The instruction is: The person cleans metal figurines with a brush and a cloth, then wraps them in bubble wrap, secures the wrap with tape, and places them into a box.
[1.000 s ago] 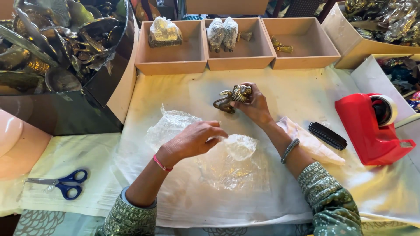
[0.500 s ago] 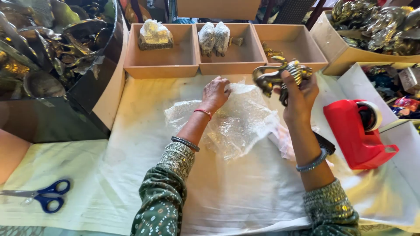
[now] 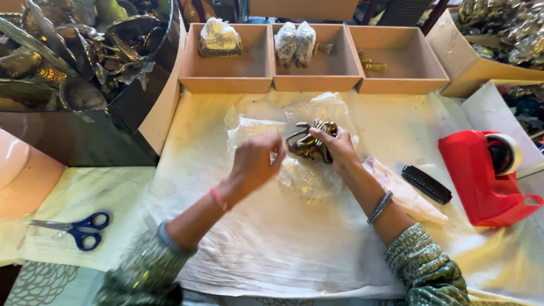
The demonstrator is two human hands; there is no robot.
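- A brass figurine (image 3: 310,143) is gripped by the right hand (image 3: 336,148) over a plastic sheet (image 3: 294,147)
- The sheet's edge is pinched by the left hand (image 3: 255,163), on the table (image 3: 272,255)

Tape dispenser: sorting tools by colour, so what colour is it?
Red tape dispenser, clearest in the head view.

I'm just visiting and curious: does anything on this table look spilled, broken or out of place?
Nothing stands out. The right hand holds a brass figurine on crumpled clear plastic wrap, the left hand pinches the wrap, and the scissors and red tape dispenser lie neatly aside.
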